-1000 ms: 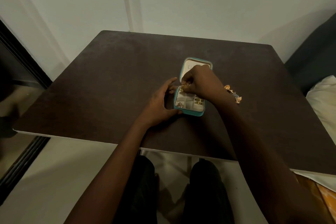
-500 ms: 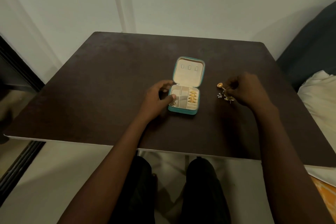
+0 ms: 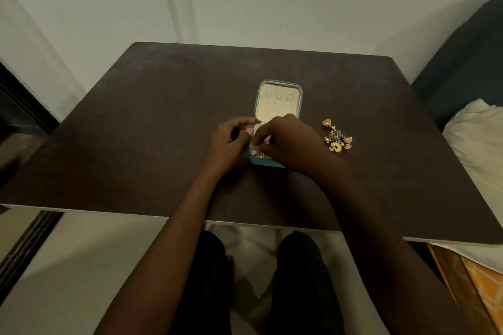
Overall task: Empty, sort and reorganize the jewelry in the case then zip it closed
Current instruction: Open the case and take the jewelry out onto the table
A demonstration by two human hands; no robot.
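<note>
A small teal jewelry case [image 3: 278, 100] lies open on the dark table [image 3: 136, 130], its cream lid flat at the far side. My left hand [image 3: 231, 144] holds the case's left edge. Over the compartments reaches my right hand [image 3: 285, 141], fingertips pinched down into the left part of the tray; what they pinch is hidden. A small silver piece [image 3: 259, 155] shows in the near left compartment. A pile of gold and dark jewelry [image 3: 337, 137] lies on the table right of the case.
The table's front edge runs close above my knees [image 3: 272, 280]. A dark seat with a white cushion [image 3: 479, 139] stands at the right. A white wall rises behind the table.
My right hand left the jewelry pile on the right and came back over the case. The pile has grown. My left hand stays at the case's left edge.
</note>
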